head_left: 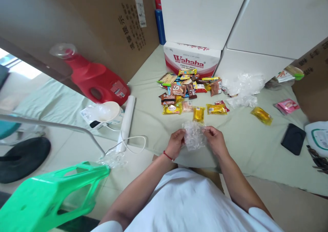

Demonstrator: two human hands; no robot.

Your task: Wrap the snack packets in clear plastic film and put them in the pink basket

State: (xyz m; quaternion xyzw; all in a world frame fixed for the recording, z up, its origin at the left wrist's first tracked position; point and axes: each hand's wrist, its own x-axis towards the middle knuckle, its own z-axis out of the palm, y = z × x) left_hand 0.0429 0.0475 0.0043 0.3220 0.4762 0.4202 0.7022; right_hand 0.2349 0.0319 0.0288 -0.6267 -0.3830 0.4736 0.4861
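Note:
A crinkled clear plastic bag (194,136) is stretched between my two hands above the near part of the cloth-covered table. My left hand (176,143), with a red cord at the wrist, pinches its left edge. The right edge is pinched by my right hand (215,140). Just beyond the bag lies a yellow-wrapped snack (198,114), with another yellow snack pack (216,109) to its right. Behind these is a pile of small wrapped snacks (178,88) in brown, yellow and blue wrappers. What the bag holds, if anything, I cannot make out.
A white-and-red Wahaha box (192,59) stands behind the pile, with crumpled clear bags (243,87) to its right. A single yellow snack (261,116), a pink packet (287,106) and a black case (293,139) lie rightward. Left are a red jug (99,78) and a green stool (51,191).

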